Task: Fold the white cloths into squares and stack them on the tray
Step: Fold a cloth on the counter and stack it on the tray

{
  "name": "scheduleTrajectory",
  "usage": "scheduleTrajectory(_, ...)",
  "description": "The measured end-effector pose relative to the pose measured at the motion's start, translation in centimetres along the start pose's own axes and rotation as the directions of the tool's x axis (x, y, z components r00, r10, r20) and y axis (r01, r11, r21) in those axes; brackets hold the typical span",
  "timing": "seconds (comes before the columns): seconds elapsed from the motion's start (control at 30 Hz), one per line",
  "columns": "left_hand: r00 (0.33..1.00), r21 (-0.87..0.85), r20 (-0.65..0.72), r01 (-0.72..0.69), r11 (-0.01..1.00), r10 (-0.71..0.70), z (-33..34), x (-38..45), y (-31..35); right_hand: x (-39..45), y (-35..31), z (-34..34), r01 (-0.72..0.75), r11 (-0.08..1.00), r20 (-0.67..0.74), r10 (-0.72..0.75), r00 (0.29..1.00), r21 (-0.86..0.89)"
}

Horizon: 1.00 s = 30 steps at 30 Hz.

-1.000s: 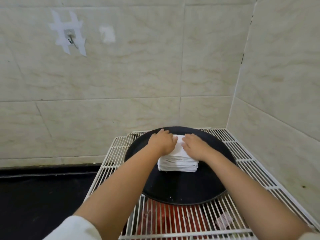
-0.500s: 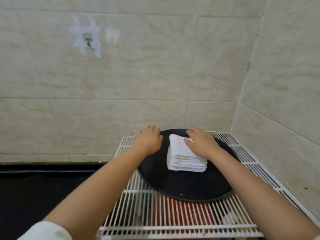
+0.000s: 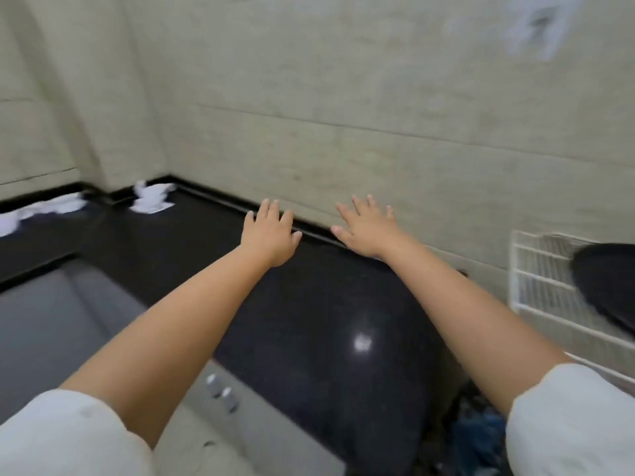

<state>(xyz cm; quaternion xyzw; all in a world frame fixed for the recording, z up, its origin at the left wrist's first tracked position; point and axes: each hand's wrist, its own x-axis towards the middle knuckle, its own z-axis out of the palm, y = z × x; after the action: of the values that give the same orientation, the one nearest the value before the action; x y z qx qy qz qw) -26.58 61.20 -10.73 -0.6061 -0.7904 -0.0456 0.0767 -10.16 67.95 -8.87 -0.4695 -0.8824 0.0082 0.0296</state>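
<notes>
My left hand [image 3: 270, 235] and my right hand [image 3: 366, 229] stretch out over the black counter [image 3: 309, 304] with fingers straight and spread, holding nothing. A crumpled white cloth [image 3: 152, 200] lies at the far left corner of the counter, well beyond my left hand. More loose white cloths [image 3: 41, 213] lie further left along the wall. The black round tray [image 3: 608, 283] shows only partly at the right edge, on the white wire rack [image 3: 543, 283]; the folded stack on it is out of view.
A tiled wall runs behind the counter. A steel sink basin [image 3: 51, 324] sits at the left front, with two small knobs [image 3: 220, 389] on the counter front. The picture is blurred by motion.
The view has swung left from the tray to the counter. Both hands have left the folded stack and now reach out flat over the counter.
</notes>
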Motion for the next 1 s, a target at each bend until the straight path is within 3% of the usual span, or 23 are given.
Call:
scheduleTrajectory(0.23, 0.955, 0.055, 0.075, 0.284, 0.957, -0.288, 1.1, -5.6, -20.1, 7.0, -21.4, 3.1, 0.294, 0.956, 0.073, -0.293, 0.953, 0.000)
scheduleTrajectory(0.47, 0.861, 0.112, 0.097, 0.489, 0.865, -0.499, 4.2, -6.2, -36.8, 15.9, -37.1, 7.9, 0.510, 0.855, 0.051, -0.516, 0.855, 0.097)
scheduleTrajectory(0.73, 0.829, 0.150, 0.119, 0.529, 0.835, -0.546, 5.9, 2.7, -54.5, 32.5, -49.6, 10.4, 0.572, 0.811, 0.070, -0.582, 0.810, 0.125)
scheduleTrajectory(1.0, 0.866, 0.106, 0.057, 0.490, 0.865, -0.497, 8.7, 11.1, -67.8, 46.6, -57.0, 12.9, 0.544, 0.835, 0.119, -0.550, 0.826, 0.083)
